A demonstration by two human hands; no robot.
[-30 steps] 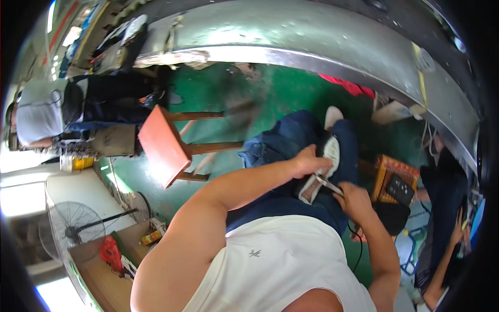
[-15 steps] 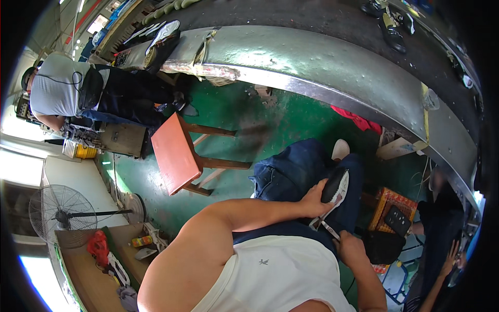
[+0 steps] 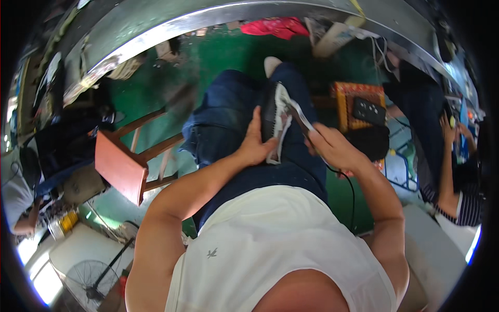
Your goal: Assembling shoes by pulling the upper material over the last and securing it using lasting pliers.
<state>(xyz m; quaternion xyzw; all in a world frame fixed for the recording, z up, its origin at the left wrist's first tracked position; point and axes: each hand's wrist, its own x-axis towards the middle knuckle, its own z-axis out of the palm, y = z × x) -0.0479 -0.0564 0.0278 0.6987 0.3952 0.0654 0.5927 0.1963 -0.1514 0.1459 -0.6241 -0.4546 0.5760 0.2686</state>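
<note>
A dark shoe piece with a white, toothed-looking edge (image 3: 269, 112) rests on my thighs. My left hand (image 3: 253, 144) grips its near left side, with the thumb toward the pale near end. From the far end of the white edge, a narrow pale strip (image 3: 300, 115) runs back toward me on the right. My right hand (image 3: 332, 145) is closed on the near end of this strip; a dark length lies beside it under the fingers, its kind unclear. Below that hand a thin black cord (image 3: 354, 200) hangs down.
A reddish stool (image 3: 120, 161) stands at my left. Ahead runs a metal-edged bench (image 3: 208, 20), with red cloth (image 3: 275, 28) below it. At right are an orange patterned box (image 3: 358, 88), a black bag (image 3: 368, 141) and a co-worker's arm (image 3: 447, 177). A fan (image 3: 92, 281) stands lower left.
My view has swung to the right, so the stool and bench sit further left. Both hands are further from my body, and the shoe piece is turned more lengthwise. The black cord now shows.
</note>
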